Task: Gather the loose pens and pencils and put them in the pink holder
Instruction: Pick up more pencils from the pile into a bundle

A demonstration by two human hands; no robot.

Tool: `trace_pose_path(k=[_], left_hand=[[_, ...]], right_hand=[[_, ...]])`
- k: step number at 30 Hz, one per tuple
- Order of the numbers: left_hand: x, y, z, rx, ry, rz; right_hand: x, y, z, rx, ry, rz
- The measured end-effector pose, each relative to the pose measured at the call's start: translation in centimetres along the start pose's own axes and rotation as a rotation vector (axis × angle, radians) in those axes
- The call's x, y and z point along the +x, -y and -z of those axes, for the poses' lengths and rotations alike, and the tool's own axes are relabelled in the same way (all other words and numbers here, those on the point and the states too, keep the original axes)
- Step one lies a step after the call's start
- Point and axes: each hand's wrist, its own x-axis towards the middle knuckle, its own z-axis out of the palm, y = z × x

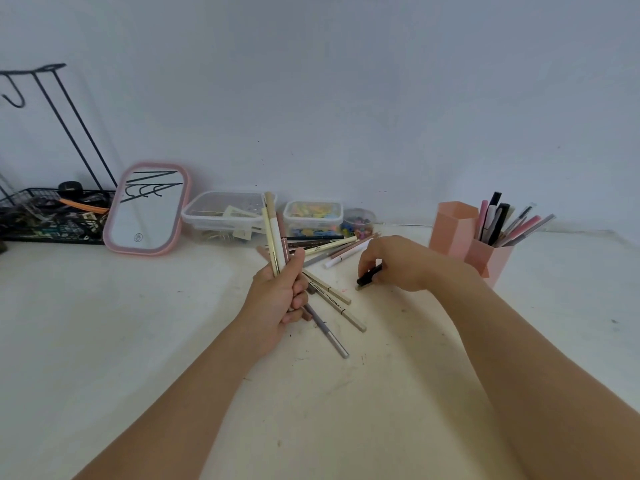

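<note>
Your left hand (pixel 277 292) holds an upright bundle of pens and pencils (pixel 273 233), fingers curled tight round the lower shafts, while your right hand (pixel 398 261) reaches down and pinches a short black pen (pixel 370 275) that lies on the surface (pixel 138 323), its tip close to a small grey piece. Lift that pen cleanly before you move it, so it does not drag the piece along. More loose pens (pixel 329 245) lie fanned out just behind your hands, and a few long pencils (pixel 332 299) rest under and beside the left hand. Pass each pick into the left bundle and keep the ends level, since an uneven bunch will likely snag. The pink holder (pixel 488 258) stands to your right, already partly filled, so aim for its free side.
</note>
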Motion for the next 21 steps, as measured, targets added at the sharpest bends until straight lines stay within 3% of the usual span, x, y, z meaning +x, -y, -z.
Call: trace_pose_path(k=[3, 5, 9, 14, 21], left_hand=[[-0.2, -0.1, -0.1, 0.005, 0.01, 0.001], [-0.4, -0.3, -0.3, -0.003, 0.018, -0.008], [-0.7, -0.5, -0.4, -0.028, 0.021, -0.04], [-0.9, -0.4, -0.7, -0.039, 0.08, -0.035], [-1.3, -0.1, -1.1, -0.061, 0.299, 0.041]], right_hand=[[0.1, 0.3, 0.1, 0.053, -0.079, 0.009], [0.1, 0.7, 0.8, 0.107, -0.217, 0.059], [-1.1, 3.4, 3.6, 0.462, -0.473, 0.182], [-2.2, 6.8, 4.3, 0.978, -0.343, 0.254], [-1.2, 7.1, 2.0, 1.168, -0.285, 0.14]])
